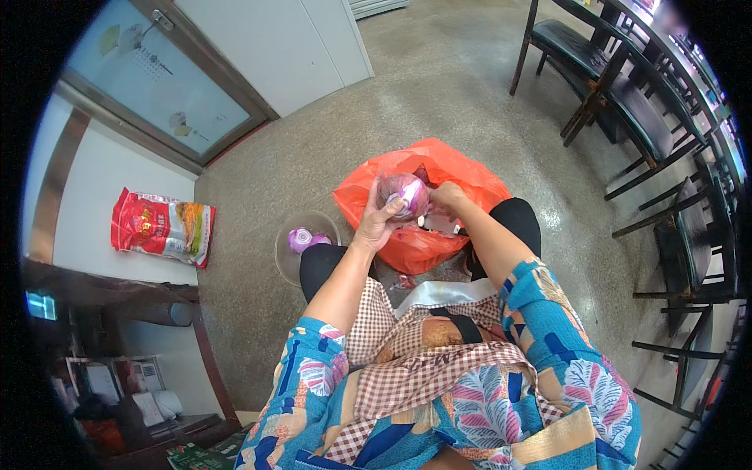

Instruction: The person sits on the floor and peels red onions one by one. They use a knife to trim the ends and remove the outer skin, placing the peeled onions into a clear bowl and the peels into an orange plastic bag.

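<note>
My left hand [379,220] holds a large red onion [405,194], its dry skin partly off so that glossy purple and white flesh shows. At the onion's right side is my right hand [449,197], with curled fingers; their tips are hidden, and whether they pinch loose skin or something else is unclear. Both hands are over an open red plastic bag [405,252] on the floor between my knees. Inside it, below the onion, lie pale scraps [440,223] that I cannot make out. Left of my knee, a round plastic bowl [285,264] contains peeled red onions [302,237].
A red printed bag [161,226] of packaged goods leans by the left wall. Beyond it is a framed glass door [170,82]. Black chairs [637,117] line a long table at right. A cluttered shelf [176,423] stands at lower left. Onion skin [404,282] lies near my feet.
</note>
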